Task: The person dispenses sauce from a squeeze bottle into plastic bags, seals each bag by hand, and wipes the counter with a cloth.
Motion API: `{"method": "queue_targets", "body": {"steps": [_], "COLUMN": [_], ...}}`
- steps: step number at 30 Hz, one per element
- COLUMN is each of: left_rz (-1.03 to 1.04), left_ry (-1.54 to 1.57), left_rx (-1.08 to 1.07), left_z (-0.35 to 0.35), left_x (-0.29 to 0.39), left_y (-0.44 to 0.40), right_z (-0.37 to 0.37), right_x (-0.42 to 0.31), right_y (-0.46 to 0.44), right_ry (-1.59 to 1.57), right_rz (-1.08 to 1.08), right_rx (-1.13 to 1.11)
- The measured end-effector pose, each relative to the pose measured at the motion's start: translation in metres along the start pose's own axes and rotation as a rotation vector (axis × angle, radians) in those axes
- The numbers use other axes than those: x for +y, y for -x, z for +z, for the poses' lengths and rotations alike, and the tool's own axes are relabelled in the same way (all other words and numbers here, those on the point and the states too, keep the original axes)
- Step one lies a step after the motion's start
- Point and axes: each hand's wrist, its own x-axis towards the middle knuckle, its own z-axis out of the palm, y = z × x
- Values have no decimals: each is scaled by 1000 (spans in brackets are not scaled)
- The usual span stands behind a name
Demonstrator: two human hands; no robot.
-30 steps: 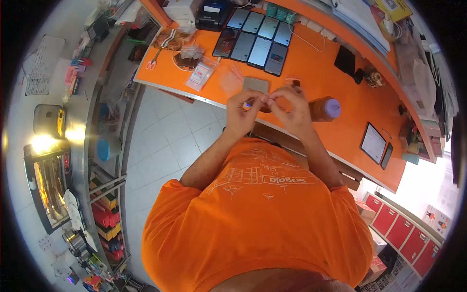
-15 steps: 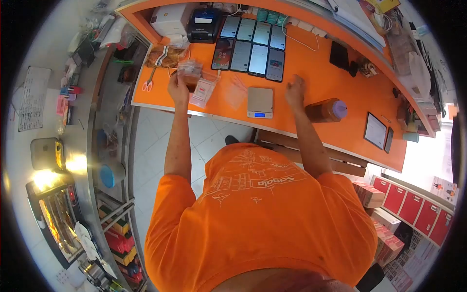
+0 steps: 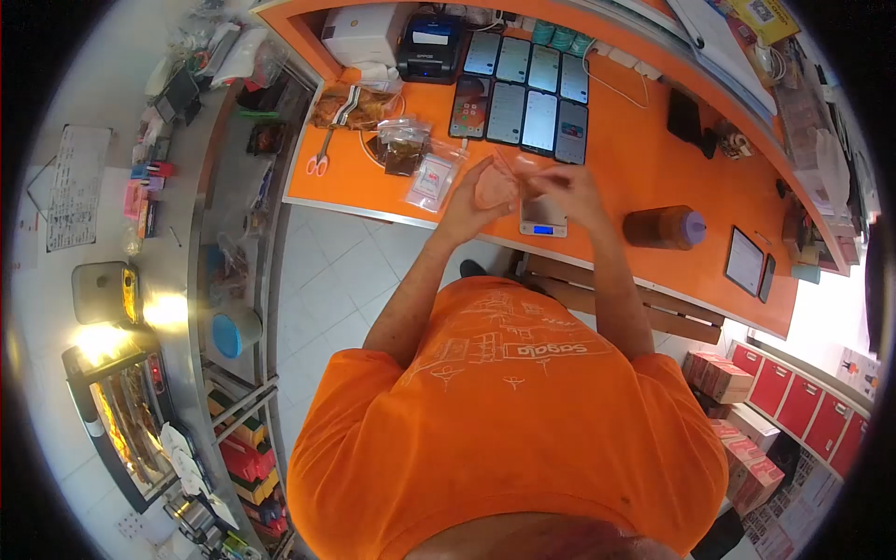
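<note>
My left hand [image 3: 469, 207] grips a thin clear plastic bag [image 3: 496, 189] near the front of the orange table. My right hand [image 3: 576, 198] is at the bag's other side, its fingertips closed on the edge and slightly blurred. Under and between my hands lies a small digital scale [image 3: 544, 227] with a lit blue display, partly hidden by the right hand. To the left of my left hand rest a clear packet with a white-and-red label [image 3: 433, 179] and several small bags of dark brown contents [image 3: 403, 157].
Several phones with lit screens [image 3: 505, 112] stand in two rows behind my hands. Scissors [image 3: 318, 163] lie at the left, a brown bottle with a purple lid [image 3: 658, 229] at the right. A black label printer [image 3: 430, 49] and a tablet [image 3: 746, 259] are on the table too.
My left hand has left the small bags and moved right to the clear plastic bag, which is now lifted off the table. My right hand has come in over the scale to meet it.
</note>
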Motion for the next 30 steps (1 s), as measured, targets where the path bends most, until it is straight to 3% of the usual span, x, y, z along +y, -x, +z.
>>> {"method": "queue_targets", "body": {"steps": [1,3,9,16,19,22,27,30], "left_rz": [-71,-474,-323,-368,-399,-371,-367,-295], "left_ry": [76,411,352,558,524,545,523,311], "left_rx": [-57,-380,-273,-148,-156,-50,96,179], "left_z": [-4,-33,-71,-75,-86,-88,-99,-129], "left_x": [6,13,32,5,-20,-17,-41,-113], "left_y": [-4,-14,-13,-3,-4,-9,-10,-26], "right_z": [16,32,41,56,57,52,47,46], "right_x": [-17,-42,-60,-43,-22,-8,32,48], "right_y": [-2,-12,-32,-40,-50,-57,-46,-46], "right_ry": [-20,-49,-16,-107,18,-235,228,641], "right_rz": [-104,-25,33,-3,-9,73,-17,8], "right_rx": [-43,-111,-162,-231,-200,-43,26,51]}}
